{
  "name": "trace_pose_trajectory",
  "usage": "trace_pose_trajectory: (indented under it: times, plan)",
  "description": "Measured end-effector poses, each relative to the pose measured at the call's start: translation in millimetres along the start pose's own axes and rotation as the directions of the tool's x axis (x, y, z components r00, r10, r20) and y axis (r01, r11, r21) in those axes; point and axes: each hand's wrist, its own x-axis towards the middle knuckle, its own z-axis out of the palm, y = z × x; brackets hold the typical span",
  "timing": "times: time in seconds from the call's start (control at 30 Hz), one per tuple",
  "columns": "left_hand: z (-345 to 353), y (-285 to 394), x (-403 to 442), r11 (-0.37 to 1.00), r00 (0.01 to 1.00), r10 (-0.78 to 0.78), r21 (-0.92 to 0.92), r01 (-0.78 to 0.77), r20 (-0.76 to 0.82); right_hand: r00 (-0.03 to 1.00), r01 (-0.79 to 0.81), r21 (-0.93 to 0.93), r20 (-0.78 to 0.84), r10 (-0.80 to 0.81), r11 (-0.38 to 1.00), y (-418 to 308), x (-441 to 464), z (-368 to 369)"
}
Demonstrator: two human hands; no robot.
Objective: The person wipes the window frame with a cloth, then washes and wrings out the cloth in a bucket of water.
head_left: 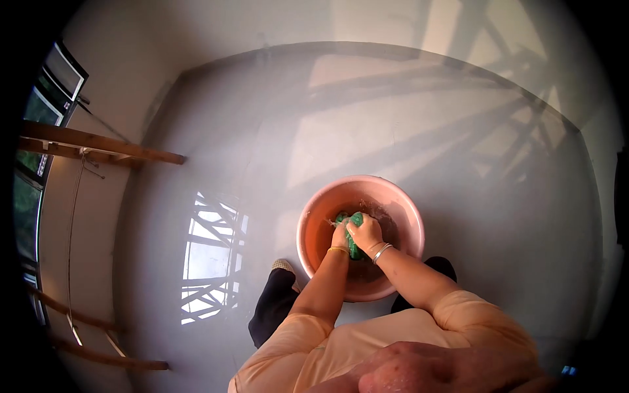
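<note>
A pink round basin stands on the floor between my feet, with water in it that splashes near my hands. Inside it, my left hand and my right hand are close together, both closed on a bunched green cloth. Part of the cloth bulges out above my fingers, and another part hangs below them. My right thumb presses on the cloth from above. Most of my left fingers are hidden behind the cloth and the right hand. A thin bracelet is on my left wrist, and silver bangles circle the right one.
Grey smooth floor surrounds the basin, with sunlight and shadows across it. At the left, wooden beams stick out near the wall beneath windows. My left shoe is beside the basin.
</note>
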Motion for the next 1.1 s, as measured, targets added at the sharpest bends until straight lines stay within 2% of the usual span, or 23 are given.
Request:
trace_pose_trajectory:
  times: [0.07, 0.1, 0.13, 0.17, 0.2, 0.27, 0.33, 0.37, 0.4, 0.43, 0.47, 0.53, 0.6, 0.67, 0.7, 0.73, 0.8, 0.87, 0.9, 0.97, 1.0, 1.07, 1.1]
  plan:
    - [42.8, 12.7, -31.1, 0.964, 0.946, -0.266, -0.077, 0.256, -0.184, 0.992, -0.102, -0.062, -0.082, 0.097, 0.993, 9.8, 9.1, -2.2]
    - [63.2, 16.1, -45.5, 0.932, 0.918, -0.352, -0.163, 0.325, -0.18, 0.968, -0.25, -0.101, -0.056, 0.245, 0.963, 24.7, 20.8, -5.4]
    - [96.5, 29.0, -74.6, 0.933, 0.903, -0.356, -0.137, 0.331, -0.241, 0.937, -0.331, -0.19, 0.047, 0.345, 0.924, 34.7, 30.0, -20.1]
    - [90.5, 20.0, -67.4, 0.973, 0.936, -0.225, -0.001, 0.233, -0.271, 0.936, -0.252, -0.231, 0.188, 0.298, 0.94, 42.0, 35.5, -38.6]
    - [86.6, 9.9, -54.8, 0.982, 0.956, -0.084, 0.141, 0.128, -0.282, 0.937, -0.232, -0.401, 0.154, 0.314, 0.886, 103.0, 44.8, -10.3]
    - [89.0, 9.7, -50.6, 0.962, 0.908, 0.038, 0.261, 0.08, -0.417, 0.901, -0.383, -0.417, 0.026, 0.432, 0.824, 67.7, 34.8, -27.6]
    - [98.5, 21.3, -66.8, 0.96, 0.896, 0.094, 0.279, 0.035, -0.433, 1.0, 0.013, -0.374, -0.022, -0.022, 0.927, 71.2, 26.7, -23.7]
    - [84.8, 22.8, -61.8, 0.962, 0.892, 0.102, 0.272, 0.024, -0.44, 0.992, 0.07, -0.068, 0.114, -0.062, 0.995, 70.8, 27.8, -11.6]
    - [54.6, 19.8, -47.2, 0.982, 0.904, 0.024, 0.181, 0.06, -0.428, 0.963, 0.077, 0.248, 0.234, -0.137, 0.966, 69.9, 26.6, -0.5]
    - [35.4, 19.3, -41.1, 0.992, 0.912, -0.05, 0.089, 0.094, -0.407, 0.901, -0.018, 0.251, 0.423, -0.093, 0.968, 66.2, 22.0, 2.6]
    - [31.8, 22.1, -46.4, 0.994, 0.906, -0.038, 0.08, 0.079, -0.421, 0.81, -0.143, 0.241, 0.586, -0.027, 0.96, 81.4, 22.0, 12.4]
    - [29.5, 27.5, -51.1, 0.973, 0.868, 0.173, 0.215, -0.078, -0.466, 0.652, -0.295, 0.084, 0.746, 0.136, 0.952, 73.1, 15.8, 5.8]
    - [23.4, 33.4, -48.5, 0.988, 0.885, 0.145, 0.115, -0.104, -0.442, 0.59, -0.282, 0.016, 0.791, 0.16, 0.959, 62.9, 10.9, 7.5]
    - [19.7, 32.5, -46.3, 0.993, 0.907, 0.105, 0.003, -0.114, -0.408, 0.37, -0.004, -0.204, 0.909, 0.191, 0.979, 59.6, 0.6, 3.1]
    - [21.6, 32.5, -48.6, 1.0, 0.909, 0.0, 0.002, 0.001, -0.417, 0.36, 0.005, -0.211, 0.912, 0.195, 0.977, 71.2, -4.5, 8.5]
    - [26.2, 34.0, -54.9, 0.993, 0.897, -0.106, -0.002, 0.116, -0.429, 0.387, 0.091, -0.279, 0.895, 0.224, 0.956, 98.0, -9.2, 21.4]
    - [17.1, 27.5, -50.5, 0.919, 0.813, -0.122, 0.245, 0.31, -0.57, 0.408, 0.186, -0.336, 0.881, 0.239, 0.923, 93.0, -11.6, 23.2]
    - [41.1, 37.0, -70.6, 0.888, 0.771, -0.064, 0.317, 0.334, -0.633, 0.595, 0.087, -0.666, 0.632, 0.497, 0.741, 35.2, -11.3, -6.8]
    - [31.1, 35.6, -63.6, 0.891, 0.767, -0.059, 0.312, 0.329, -0.639, 0.591, 0.097, -0.661, 0.64, 0.492, 0.744, 42.5, -3.9, 3.1]
    - [1.5, 24.9, -38.3, 0.961, 0.88, -0.109, 0.176, 0.211, -0.463, 0.736, 0.202, -0.198, 0.676, -0.015, 0.959, 68.9, 13.8, 16.4]
    - [6.8, 28.0, -40.1, 0.966, 0.879, -0.112, 0.158, 0.207, -0.463, 0.856, 0.23, -0.07, 0.489, -0.167, 0.971, 62.8, 5.1, 19.0]
    - [26.7, 37.7, -46.9, 0.996, 0.96, -0.085, -0.008, 0.086, -0.265, 0.861, 0.178, 0.272, 0.423, -0.284, 0.946, 11.4, -9.1, 0.4]
    - [11.0, 33.5, -32.9, 0.986, 0.974, -0.133, -0.128, 0.11, -0.184, 0.843, 0.066, 0.373, 0.475, -0.251, 0.926, -10.3, -17.8, -8.9]
